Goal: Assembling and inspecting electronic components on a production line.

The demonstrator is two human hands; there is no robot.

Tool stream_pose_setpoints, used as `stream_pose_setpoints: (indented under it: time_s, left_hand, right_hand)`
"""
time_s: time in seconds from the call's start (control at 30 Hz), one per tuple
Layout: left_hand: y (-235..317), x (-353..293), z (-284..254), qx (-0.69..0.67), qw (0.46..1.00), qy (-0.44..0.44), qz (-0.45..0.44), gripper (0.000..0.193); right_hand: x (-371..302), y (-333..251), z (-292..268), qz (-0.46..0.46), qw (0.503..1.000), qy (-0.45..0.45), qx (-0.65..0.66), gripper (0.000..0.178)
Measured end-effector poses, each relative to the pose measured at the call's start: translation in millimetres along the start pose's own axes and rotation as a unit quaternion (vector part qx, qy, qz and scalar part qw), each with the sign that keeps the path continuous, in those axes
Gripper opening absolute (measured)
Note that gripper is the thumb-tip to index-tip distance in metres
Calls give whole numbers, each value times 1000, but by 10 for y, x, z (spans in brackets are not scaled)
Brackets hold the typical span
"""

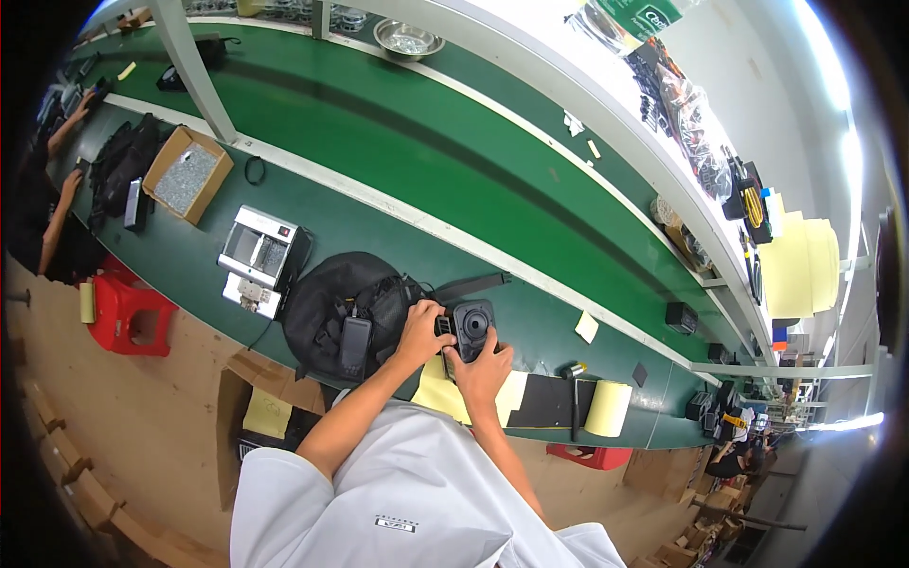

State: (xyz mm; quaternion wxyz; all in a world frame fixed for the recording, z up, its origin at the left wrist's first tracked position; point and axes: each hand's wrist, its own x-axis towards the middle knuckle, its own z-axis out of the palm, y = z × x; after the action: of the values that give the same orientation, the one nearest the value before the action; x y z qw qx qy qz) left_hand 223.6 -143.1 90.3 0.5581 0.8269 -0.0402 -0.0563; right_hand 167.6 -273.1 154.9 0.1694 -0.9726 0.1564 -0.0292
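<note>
Over the green workbench I have a black box-shaped device [473, 320] with a round, lens-like front facing up. Along its left edge my left hand [422, 333] is closed on a small dark ribbed piece [443, 327], which is held against or right beside the device. My right hand [481, 367] grips the device's lower end, thumb and fingers on either side. Left of my hands, a black backpack [312, 303] lies on the bench, with a dark handheld unit [356, 343] resting on it. Yellow paper [438, 390] lies under my wrists.
Further left stand a silver-and-black machine [260, 248] and a carton of small clear parts [187, 175]. To the right are a hammer-shaped tool [575, 379] and a yellow roll [609, 409]. A white-framed shelf [606, 104] overhangs the belt. Another person's arm [59, 213] reaches in at far left.
</note>
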Motion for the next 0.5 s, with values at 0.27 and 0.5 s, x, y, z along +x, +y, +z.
stream_pose_setpoints:
  time_s: [0.27, 0.5]
  left_hand:
    - [170, 208, -420, 153, 972, 1, 178, 39]
    - [-33, 330, -163, 201, 943, -54, 260, 15]
  right_hand:
    - [-14, 240, -49, -42, 998, 6, -44, 95]
    - [-28, 313, -78, -40, 998, 1, -49, 94]
